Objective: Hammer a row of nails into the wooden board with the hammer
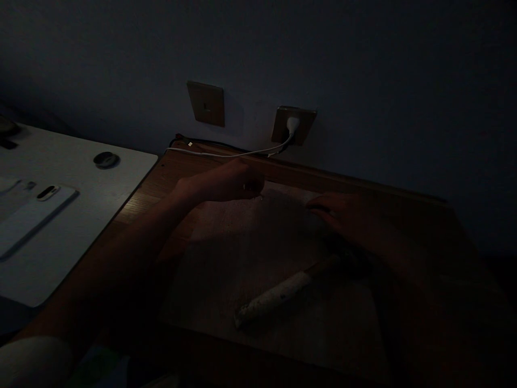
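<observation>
The scene is very dark. A hammer [274, 296] with a pale, worn grip lies slantwise on a flat board [230, 264]; its head is lost in shadow at the right. Over the board's far left part is my left hand [238, 180], fingers curled closed. Small bright specks show at its fingertips, but what it holds is too small and dim to name. My right hand [329, 207] hovers at the board's far right, above the hammer's head end. Its fingers are loosely bent, with a dark gap between thumb and fingers and nothing visible there.
Under the board is a wooden tabletop [141, 202]. On the white table [92, 199] at left lie a phone [40, 213] and a dark round object [105, 159]. A white cable [230, 155] runs along the wall edge to a plug [293, 125] in a wall socket.
</observation>
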Demonstrator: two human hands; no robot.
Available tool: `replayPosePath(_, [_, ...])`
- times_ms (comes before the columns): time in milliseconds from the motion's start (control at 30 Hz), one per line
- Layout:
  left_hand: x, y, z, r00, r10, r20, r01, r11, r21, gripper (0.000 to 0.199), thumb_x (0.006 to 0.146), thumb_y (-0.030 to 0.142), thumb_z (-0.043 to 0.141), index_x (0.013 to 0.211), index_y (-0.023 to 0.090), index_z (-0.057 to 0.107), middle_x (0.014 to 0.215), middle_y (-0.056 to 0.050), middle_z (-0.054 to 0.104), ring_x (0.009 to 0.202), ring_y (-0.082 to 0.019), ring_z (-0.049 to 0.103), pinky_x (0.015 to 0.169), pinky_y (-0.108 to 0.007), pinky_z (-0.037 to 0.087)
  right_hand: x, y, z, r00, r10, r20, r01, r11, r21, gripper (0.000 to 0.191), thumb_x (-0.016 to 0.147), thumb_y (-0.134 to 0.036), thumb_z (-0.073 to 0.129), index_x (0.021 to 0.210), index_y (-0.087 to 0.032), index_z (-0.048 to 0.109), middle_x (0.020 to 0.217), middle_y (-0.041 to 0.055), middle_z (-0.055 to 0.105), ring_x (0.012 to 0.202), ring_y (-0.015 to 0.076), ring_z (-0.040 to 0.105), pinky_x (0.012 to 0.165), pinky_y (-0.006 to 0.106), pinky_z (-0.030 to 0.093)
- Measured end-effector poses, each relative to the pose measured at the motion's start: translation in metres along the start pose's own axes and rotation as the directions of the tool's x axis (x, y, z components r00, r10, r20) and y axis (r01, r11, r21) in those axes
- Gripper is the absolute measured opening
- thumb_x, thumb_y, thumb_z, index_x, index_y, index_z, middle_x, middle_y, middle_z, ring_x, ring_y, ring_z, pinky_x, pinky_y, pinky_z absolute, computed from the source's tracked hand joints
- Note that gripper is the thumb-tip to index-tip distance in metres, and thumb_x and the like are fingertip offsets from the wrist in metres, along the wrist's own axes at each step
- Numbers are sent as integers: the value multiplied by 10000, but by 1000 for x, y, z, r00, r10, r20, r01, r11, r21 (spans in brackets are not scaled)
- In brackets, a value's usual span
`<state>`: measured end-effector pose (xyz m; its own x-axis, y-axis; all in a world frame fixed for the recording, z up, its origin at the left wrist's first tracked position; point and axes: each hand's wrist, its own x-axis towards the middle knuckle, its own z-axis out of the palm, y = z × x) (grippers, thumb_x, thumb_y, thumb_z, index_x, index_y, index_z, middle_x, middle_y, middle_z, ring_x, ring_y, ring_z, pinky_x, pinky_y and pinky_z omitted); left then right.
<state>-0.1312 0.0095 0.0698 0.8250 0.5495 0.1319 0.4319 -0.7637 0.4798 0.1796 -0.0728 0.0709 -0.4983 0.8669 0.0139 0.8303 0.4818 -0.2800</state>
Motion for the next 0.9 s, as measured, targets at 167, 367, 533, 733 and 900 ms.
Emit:
replayPosePath(167, [2,9,4,999,52,0,-52,997,-65,170,895,88,652,938,181,787,869,-12,789,741,-118,703,698,-224,464,1,-1,5,1000,-13,5,13,1000,14,302,972,-196,559,1142,-200,808,1129,108,821,993,276,787,911,411,611])
replayPosePath(367, [3,19,5,998,59,2,-59,995,-83,174,888,75,671,940,178,801,880,-20,805,754,-127,717,689,-223,469,1,-6,0,1000,-3,4,3,999,52,268,943,-214,610,1122,-210,809,1100,88,828,960,268,790,888,402,613])
replayPosePath(533, [6,32,17,989,93,118,-79,989,-122,227,890,33,661,940,194,814,890,-10,817,743,-122,728,693,-220,481,1,-23,-2,988,-57,143,35,988,154,267,886,-97,614,1003,-223,818,1026,54,837,921,236,792,820,341,598])
replayPosePath(733, [9,39,36,971,144,190,-125,986,-108,242,870,5,661,896,193,810,832,-2,812,694,-122,716,660,-218,475,3,-34,12,970,-110,215,83,988,131,291,866,-26,597,956,-198,813,967,65,830,865,221,784,780,319,569])
replayPosePath(900, [11,41,39,964,144,222,-115,984,-138,272,855,-24,656,901,193,813,858,-9,822,713,-133,731,662,-226,482,7,-40,15,959,-89,269,73,995,65,288,851,-14,598,923,-197,807,977,73,832,884,230,788,809,335,577])
